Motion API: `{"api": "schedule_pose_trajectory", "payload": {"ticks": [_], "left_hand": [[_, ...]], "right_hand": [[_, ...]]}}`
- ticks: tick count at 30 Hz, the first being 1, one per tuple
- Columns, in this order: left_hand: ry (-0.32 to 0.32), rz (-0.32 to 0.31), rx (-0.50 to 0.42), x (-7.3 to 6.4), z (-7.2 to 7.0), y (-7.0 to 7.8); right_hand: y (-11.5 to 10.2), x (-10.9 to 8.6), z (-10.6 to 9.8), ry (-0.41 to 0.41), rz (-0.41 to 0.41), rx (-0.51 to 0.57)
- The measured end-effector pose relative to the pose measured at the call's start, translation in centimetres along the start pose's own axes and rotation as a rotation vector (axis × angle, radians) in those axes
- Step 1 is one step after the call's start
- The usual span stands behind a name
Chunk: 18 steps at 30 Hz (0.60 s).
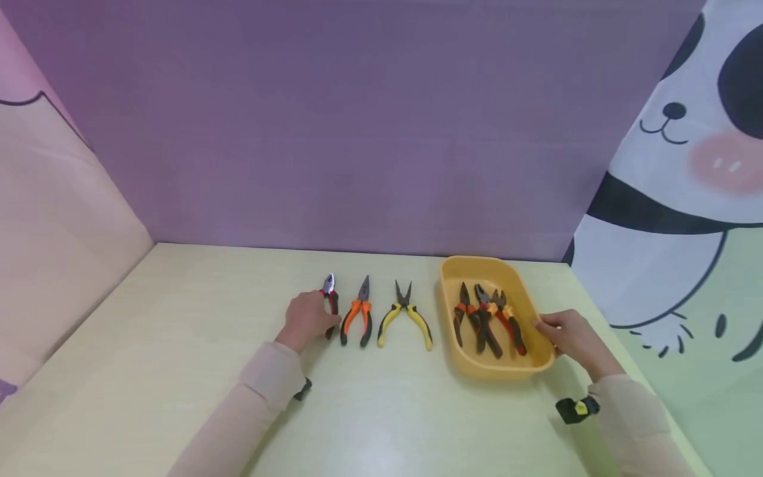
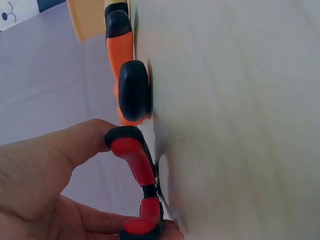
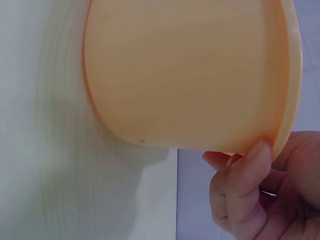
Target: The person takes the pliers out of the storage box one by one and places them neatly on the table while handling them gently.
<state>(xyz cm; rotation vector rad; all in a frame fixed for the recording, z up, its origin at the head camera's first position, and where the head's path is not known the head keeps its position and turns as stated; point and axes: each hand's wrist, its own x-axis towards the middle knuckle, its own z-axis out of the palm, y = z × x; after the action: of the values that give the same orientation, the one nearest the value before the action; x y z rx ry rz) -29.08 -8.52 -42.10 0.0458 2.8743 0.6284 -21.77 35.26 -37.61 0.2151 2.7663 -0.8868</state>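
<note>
The left hand (image 1: 306, 320) pinches the red and black pliers (image 1: 332, 305) between thumb and fingers, well left of the yellow tray (image 1: 477, 368). The right hand (image 1: 575, 339) pinches the tray's right edge. Left of the tray lie yellow pliers (image 1: 403, 301), then orange pliers (image 1: 361, 304); three more pliers (image 1: 483, 313) lie inside it.

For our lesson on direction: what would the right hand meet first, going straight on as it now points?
The yellow tray, whose rim the right hand grips. Past that rim, the rightmost pliers seem next in line, though depth is unclear.
</note>
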Motion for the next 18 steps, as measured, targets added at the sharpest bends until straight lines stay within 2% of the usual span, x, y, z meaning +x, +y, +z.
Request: {"api": "schedule_pose_trajectory", "payload": {"ticks": [8,18], "left_hand": [[-0.014,-0.022,0.042,-0.24,-0.34,0.55],[-0.043,-0.06,0.074,-0.36,-0.46,0.78]], "right_hand": [[-0.09,-0.24,0.02,0.005,-0.023,-0.007],[-0.17,-0.21,-0.03,0.002,-0.008,-0.01]]}}
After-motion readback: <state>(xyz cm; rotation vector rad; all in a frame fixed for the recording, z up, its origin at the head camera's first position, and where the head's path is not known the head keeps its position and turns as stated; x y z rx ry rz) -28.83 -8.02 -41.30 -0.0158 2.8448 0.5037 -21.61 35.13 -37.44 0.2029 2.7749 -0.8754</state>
